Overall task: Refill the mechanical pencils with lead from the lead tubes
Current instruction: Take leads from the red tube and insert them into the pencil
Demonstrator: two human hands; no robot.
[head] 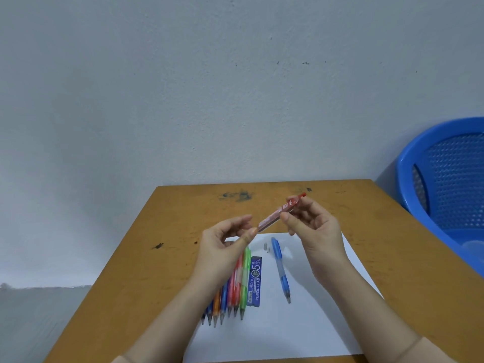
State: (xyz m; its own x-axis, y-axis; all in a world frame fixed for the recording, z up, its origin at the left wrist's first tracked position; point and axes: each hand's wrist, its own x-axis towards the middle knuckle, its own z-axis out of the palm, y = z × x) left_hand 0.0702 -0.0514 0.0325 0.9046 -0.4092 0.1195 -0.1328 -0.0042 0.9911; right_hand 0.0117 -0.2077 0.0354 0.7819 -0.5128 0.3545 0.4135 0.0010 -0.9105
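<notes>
red lead tube (277, 213) sits in the air between my two hands, above the far edge of the white paper (288, 334), tilted so its red-capped end points up and to the far right. my right hand (318, 231) holds the upper half, thumb and fingers (287, 220) curled and pinching its sides. my left hand (222, 248) meets the lower end, thumb tip and forefinger closed on it; the very end is partly hidden behind my thumb, so i cannot tell if it is open.

on the brown wooden table (162, 258) the paper lies in front of me. on its left side, partly under my left wrist, a row of mechanical pencils (225, 302) lies side by side with their tips toward me: blue, orange, red and green barrels. touching the right of the green pencil (245, 279) lies a blue lead tube (256, 282) marked pencil lead. a blue mechanical pencil (281, 271) lies alone further right on the paper, tip toward me, and two small pale pieces (267, 247) rest just left of its far end.

a blue plastic basket (445, 179) stands off the table's far right edge, against a plain grey wall (209, 87).
</notes>
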